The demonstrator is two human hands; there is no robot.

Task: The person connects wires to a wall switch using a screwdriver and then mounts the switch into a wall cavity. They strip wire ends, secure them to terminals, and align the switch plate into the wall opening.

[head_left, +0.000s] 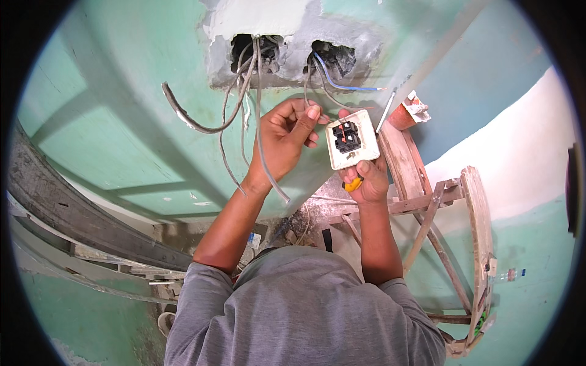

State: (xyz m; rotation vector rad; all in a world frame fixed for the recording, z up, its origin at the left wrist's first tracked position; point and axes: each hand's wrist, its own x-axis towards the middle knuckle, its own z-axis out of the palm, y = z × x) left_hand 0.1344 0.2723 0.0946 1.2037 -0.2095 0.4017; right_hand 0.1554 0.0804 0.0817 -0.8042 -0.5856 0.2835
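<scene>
My right hand (365, 178) holds a white square switch plate (352, 139) with its black back mechanism facing me, plus a yellow-handled tool (352, 185) tucked in the palm. My left hand (285, 134) pinches a thin grey wire (308, 91) right beside the plate's upper left corner. That wire runs up into the right wall opening (332, 58). A blue wire (342, 85) sticks out of the same hole. The left wall opening (253, 52) spills several grey cables (235, 116) that hang down in front of my left wrist.
Rough grey plaster surrounds both holes in the green wall (122, 134). A wooden ladder (439, 195) leans at the right, with a small trowel-like tool (415, 107) near its top. Rubble and a plastic bottle (510, 276) lie on the floor below.
</scene>
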